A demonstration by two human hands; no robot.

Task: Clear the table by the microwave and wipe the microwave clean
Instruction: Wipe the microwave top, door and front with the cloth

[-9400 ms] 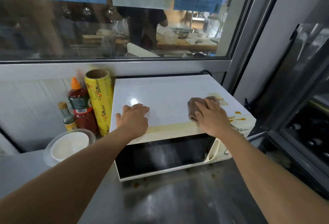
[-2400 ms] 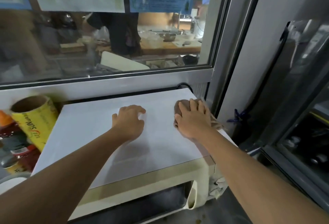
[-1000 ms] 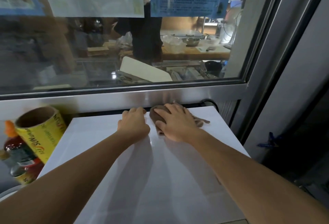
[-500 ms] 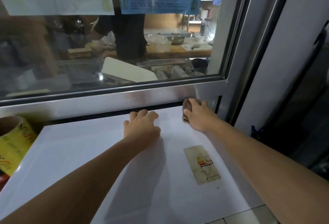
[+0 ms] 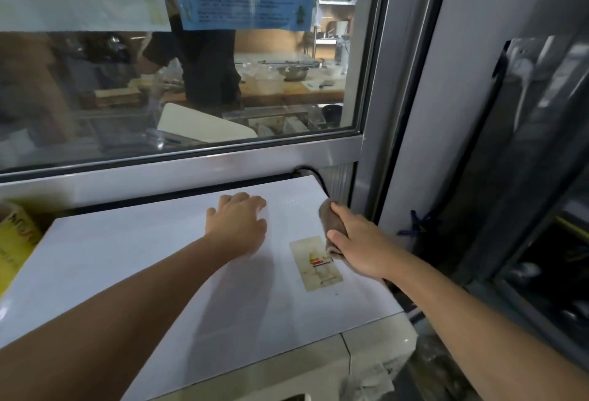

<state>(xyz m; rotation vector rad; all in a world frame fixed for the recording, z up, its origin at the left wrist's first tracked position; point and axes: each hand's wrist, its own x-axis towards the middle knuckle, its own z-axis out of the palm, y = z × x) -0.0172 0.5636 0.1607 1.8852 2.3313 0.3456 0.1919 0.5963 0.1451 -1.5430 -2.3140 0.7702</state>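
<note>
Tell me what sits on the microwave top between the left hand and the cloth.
Head view: only bare white microwave top lies between the left hand and the cloth; the label sticker sits nearer.

Left hand (image 5: 237, 225) flat, fingers spread — right hand (image 5: 358, 243) clenched, pressing down

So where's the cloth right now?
The cloth is under the right hand at the right rear edge of the microwave top, just behind the sticker.

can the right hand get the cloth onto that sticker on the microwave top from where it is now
Probably yes. The right hand presses the cloth on the microwave top right beside the sticker, with bare surface between. The left hand rests flat farther left, out of the way.
</note>
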